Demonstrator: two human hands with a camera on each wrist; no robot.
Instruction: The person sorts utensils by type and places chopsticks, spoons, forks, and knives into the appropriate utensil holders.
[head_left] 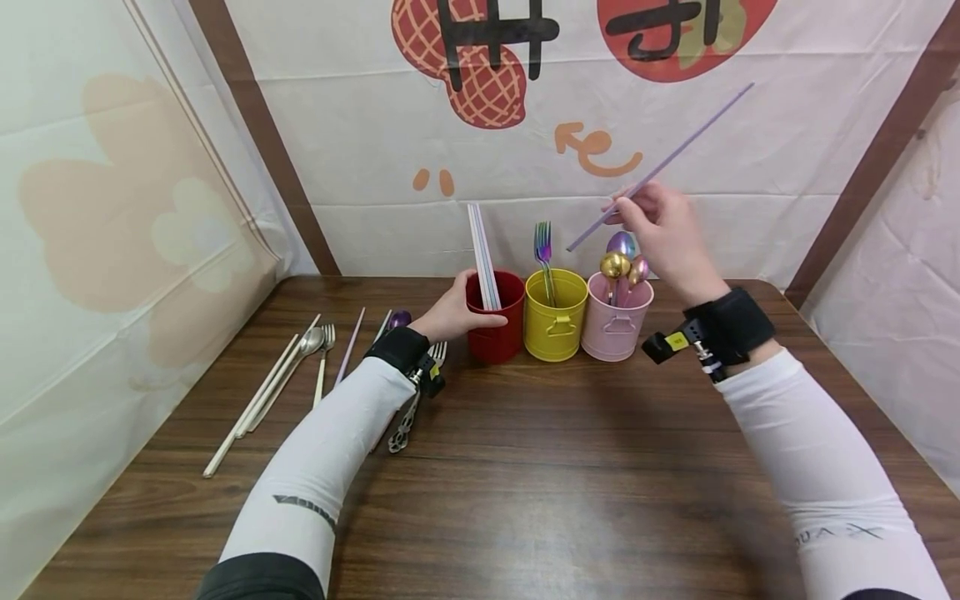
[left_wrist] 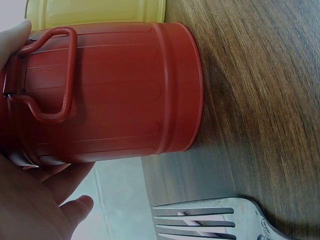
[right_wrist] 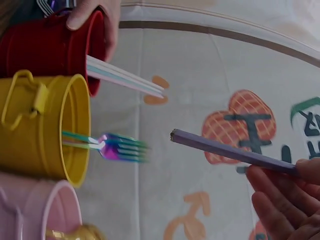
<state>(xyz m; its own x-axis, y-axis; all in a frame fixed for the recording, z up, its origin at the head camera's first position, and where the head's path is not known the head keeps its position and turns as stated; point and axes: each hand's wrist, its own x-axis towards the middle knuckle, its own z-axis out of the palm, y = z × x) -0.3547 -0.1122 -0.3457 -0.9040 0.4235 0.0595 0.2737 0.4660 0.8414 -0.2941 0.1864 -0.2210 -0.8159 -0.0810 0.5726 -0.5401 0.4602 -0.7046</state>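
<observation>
Currently, the right hand (head_left: 667, 229) has its grip closed in a pinch on a purple chopstick (head_left: 697, 133), nearer the lower end. The chopstick slants in the air, clear of the cups, its lower end on the side of the fork (head_left: 543, 242) in the yellow cup (head_left: 543, 337).

The left hand (head_left: 452, 314) has its grip curved round the red cup (head_left: 498, 340) near the rim, with the thumb at the front beside the handle (left_wrist: 70, 80). Several chopsticks (head_left: 483, 258) lean inside that cup. The pink cup (head_left: 609, 335), just right of the yellow one, holds spoons (head_left: 615, 266), gold ones among them.

All three cups stand upright in a row on the wooden tabletop (head_left: 562, 475). Further left lie pale chopsticks (head_left: 251, 407), a silver spoon (head_left: 310, 341) and another fork (head_left: 328, 336). An ornate-handled fork (head_left: 402, 435) lies partly hidden by the left wrist.
</observation>
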